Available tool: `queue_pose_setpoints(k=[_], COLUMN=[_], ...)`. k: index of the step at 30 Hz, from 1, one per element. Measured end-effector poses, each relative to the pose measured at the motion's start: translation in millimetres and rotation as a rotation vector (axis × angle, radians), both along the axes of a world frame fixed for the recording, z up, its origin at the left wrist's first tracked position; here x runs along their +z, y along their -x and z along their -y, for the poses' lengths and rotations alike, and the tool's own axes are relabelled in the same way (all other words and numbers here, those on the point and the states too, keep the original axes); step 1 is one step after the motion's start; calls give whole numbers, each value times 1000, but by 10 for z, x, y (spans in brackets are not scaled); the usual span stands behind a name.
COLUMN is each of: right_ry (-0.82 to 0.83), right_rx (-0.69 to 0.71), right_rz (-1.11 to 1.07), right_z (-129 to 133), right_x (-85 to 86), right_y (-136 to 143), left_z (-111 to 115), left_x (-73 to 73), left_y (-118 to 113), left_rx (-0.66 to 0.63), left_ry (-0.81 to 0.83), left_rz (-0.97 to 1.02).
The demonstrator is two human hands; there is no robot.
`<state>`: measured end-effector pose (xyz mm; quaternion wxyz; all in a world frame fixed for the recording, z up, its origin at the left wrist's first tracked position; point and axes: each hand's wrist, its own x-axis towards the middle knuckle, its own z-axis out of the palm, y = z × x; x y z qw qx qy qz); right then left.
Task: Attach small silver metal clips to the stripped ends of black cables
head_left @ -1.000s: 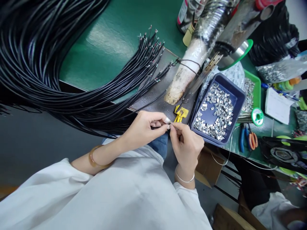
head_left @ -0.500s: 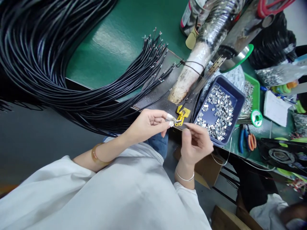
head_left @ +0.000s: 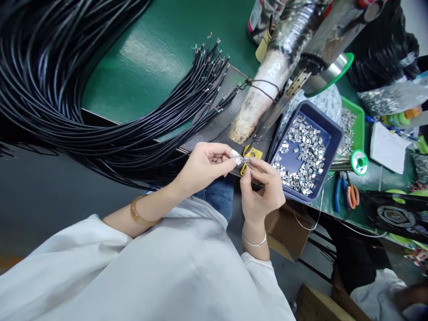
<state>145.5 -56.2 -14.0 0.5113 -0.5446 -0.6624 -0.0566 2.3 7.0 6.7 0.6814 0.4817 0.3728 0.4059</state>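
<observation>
My left hand [head_left: 214, 162] is closed in a pinch, its thumb and forefinger tips wrapped in white tape. It grips a small metal connector [head_left: 246, 159] whose silvery end sticks out to the right. From the other side, my right hand [head_left: 262, 187] pinches at that same end with thumb and fingers, so the fingertips of both hands almost meet. Fine detail between the fingers is too small to make out. Right behind them lies a yellow fixture [head_left: 256, 153] at the table's edge, partly covered by my fingers. A blue bin [head_left: 302, 198] of small metal shells [head_left: 306, 151] stands to the right.
A thick bundle of black cables [head_left: 133, 129] with stripped ends sweeps in from the left. A wrapped duct pipe [head_left: 257, 98] slopes down behind my hands. To the right are a green tray [head_left: 359, 120], a solder spool [head_left: 359, 162], pliers [head_left: 351, 196] and a notepad [head_left: 388, 147].
My right hand has moved left and up from beside the bin, closing its fingers at the metal connector. My left hand has risen slightly, and the yellow fixture is now more covered.
</observation>
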Motion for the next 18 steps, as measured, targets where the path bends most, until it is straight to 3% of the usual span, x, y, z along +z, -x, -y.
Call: queue_pose_setpoints(k=[9,18], right_ry=[25,58], right_rx=[10,35], right_rz=[-87,-112], right_z=[-50,7], right_x=[40,35], right_y=[11,29], left_z=[-28,-44], left_x=[1,60], left_y=[-59,-10], left_rx=[73,13], left_ry=[-75,23], left_rz=[23,-25])
